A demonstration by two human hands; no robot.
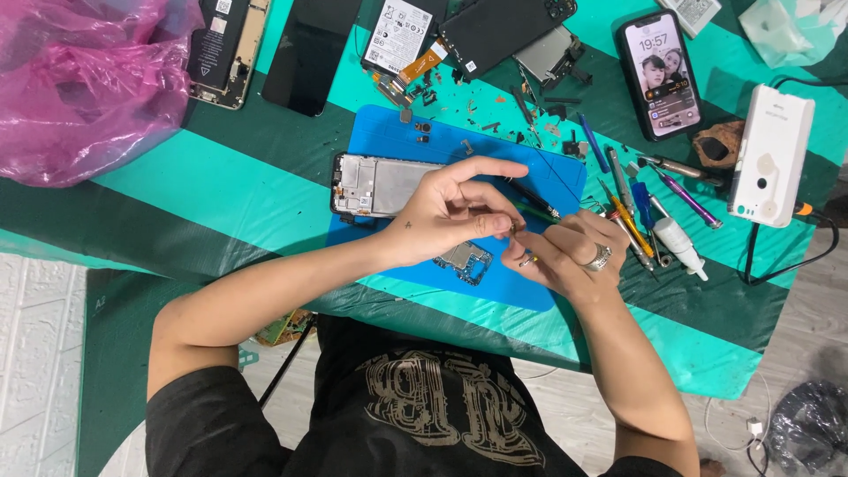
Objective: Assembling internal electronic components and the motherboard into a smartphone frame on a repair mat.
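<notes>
Over the blue mat (389,146) on the green striped worktop (203,212), the left hand (455,212) met the right hand (565,256) at the mat's four o'clock edge. The left hand's grip was closed, thumb and fingertips pinching a tiny part (513,228) too small to identify; its index finger stretched straight. The right hand's grip was closed on black tweezers (534,199), tips pointing toward ten o'clock. An opened phone frame (375,185) lay at nine o'clock, just beside the left hand. Screwdrivers (658,208) lay at three o'clock.
</notes>
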